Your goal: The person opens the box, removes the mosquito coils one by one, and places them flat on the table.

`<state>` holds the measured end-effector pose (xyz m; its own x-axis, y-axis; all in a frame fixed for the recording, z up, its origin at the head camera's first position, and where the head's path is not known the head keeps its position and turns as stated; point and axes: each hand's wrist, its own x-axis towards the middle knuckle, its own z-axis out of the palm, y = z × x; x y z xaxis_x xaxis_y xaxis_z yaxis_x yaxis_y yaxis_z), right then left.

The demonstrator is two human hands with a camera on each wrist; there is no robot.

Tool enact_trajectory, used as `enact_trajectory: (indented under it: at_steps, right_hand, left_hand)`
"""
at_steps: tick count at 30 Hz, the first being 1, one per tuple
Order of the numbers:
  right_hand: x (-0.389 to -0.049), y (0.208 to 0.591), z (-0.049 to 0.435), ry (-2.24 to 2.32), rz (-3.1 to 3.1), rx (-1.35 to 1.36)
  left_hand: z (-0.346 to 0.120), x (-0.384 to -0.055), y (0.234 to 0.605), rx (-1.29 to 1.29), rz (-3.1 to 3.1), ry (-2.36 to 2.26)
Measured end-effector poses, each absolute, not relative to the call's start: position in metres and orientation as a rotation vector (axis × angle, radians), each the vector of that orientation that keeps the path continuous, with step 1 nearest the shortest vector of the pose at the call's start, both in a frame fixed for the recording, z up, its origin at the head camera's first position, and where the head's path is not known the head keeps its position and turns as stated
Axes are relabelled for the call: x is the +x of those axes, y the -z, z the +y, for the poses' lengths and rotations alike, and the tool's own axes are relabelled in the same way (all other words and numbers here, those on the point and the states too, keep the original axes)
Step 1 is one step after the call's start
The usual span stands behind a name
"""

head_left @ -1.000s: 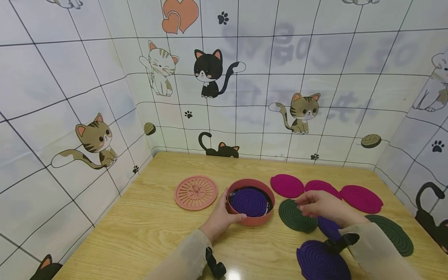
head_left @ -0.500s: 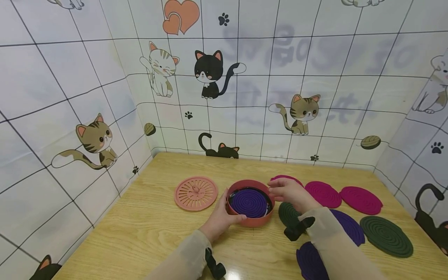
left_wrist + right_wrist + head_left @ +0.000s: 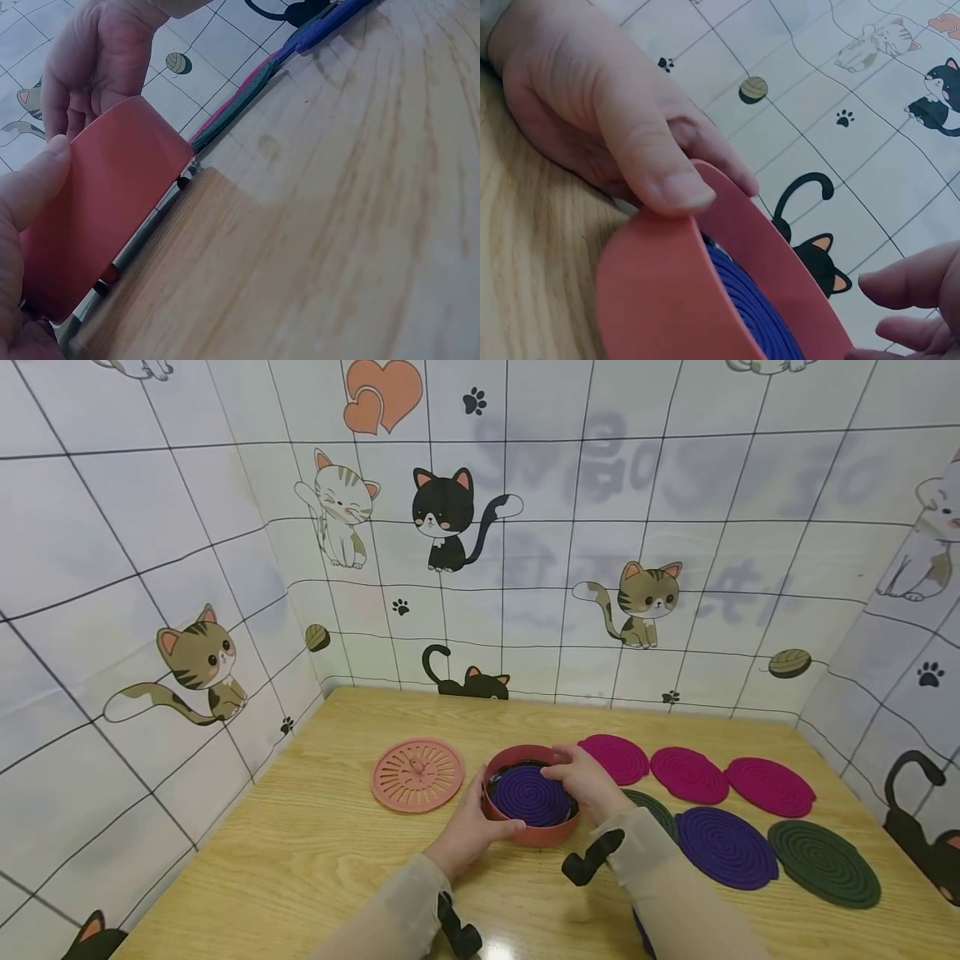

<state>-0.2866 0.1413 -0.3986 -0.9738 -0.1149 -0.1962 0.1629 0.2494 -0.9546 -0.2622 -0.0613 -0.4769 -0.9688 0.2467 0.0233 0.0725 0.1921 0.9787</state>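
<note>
My left hand grips the left side of a round coral-pink bowl, thumb along the front wall. The right wrist view shows that hand's thumb over the bowl's rim. Inside lies a purple-blue coaster with spiral ridges, above something black that shows round its edge. My right hand reaches over the bowl's right rim, fingertips overlapping the coaster's far right edge in the head view. In the right wrist view its fingers are bent and spread apart near the rim.
A pink slotted lid with a small knob lies left of the bowl. To the right are spiral coasters: magenta, purple-blue and green. My right sleeve partly covers others. A cat-print sheet encloses the wooden table's back and sides.
My right hand has moved left from above the green coaster, past the magenta one, to the bowl's right rim. My left hand has kept its hold on the bowl.
</note>
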Motion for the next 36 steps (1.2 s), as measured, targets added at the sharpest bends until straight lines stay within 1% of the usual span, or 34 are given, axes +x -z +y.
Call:
enact_trajectory:
  at_steps: [5,11,20,23,30,36]
  right_hand:
    - [-0.287,0.405,0.132,1.861,2.254,0.131]
    - [-0.286,0.407,0.129,1.85,2.275,0.162]
    - [-0.286,0.406,0.129,1.864,2.265,0.194]
    - [-0.286,0.407,0.128,1.87,2.26,0.208]
    - [-0.285,0.406,0.128,1.863,2.295,0.204]
    - [-0.285,0.402,0.127,1.873,2.36,0.203]
  left_hand:
    - [-0.061,-0.262,0.477,0.312,2.322,-1.882]
    - [-0.061,-0.261,0.474,0.32,2.32,-1.892]
    - [-0.062,-0.241,0.439,0.332,2.312,-1.876]
    - [-0.062,-0.239,0.437,0.328,2.304,-1.885]
    - [-0.061,-0.26,0.473,0.316,2.35,-1.845]
    - [-0.061,-0.262,0.474,0.328,2.351,-1.857]
